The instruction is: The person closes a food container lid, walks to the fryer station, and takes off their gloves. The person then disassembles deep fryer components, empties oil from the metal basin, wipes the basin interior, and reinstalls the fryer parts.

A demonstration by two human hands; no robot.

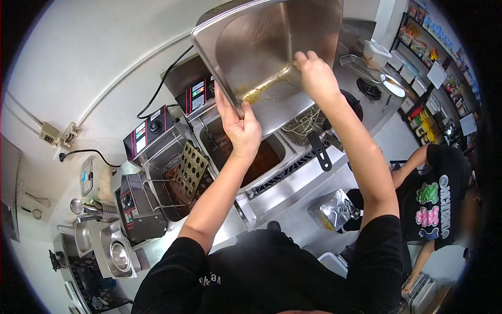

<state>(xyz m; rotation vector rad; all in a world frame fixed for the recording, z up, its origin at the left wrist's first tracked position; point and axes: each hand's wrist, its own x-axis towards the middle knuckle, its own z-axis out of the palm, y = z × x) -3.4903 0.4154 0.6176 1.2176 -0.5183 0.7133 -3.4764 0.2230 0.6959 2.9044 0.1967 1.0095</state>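
Observation:
A deep metal pan (256,47) is held up and tilted over the fryers, its inside facing me, with yellowish liquid along its lower inner edge. My left hand (241,125) grips the pan's lower left rim, thumb on the inside. My right hand (316,76) is at the pan's right inner side, its fingers bent together; what they hold, if anything, is hidden. Below the pan lies a fryer well (266,162) with dark reddish-brown liquid. To its left, a perforated metal plate (191,170) stands in another well.
Fryer control boxes (149,133) line the wall side. A wire strainer (303,128) with a black handle lies right of the well. A co-worker (436,193) in black stands at the right, near a metal tin (334,209). Stocked shelves (444,68) stand behind.

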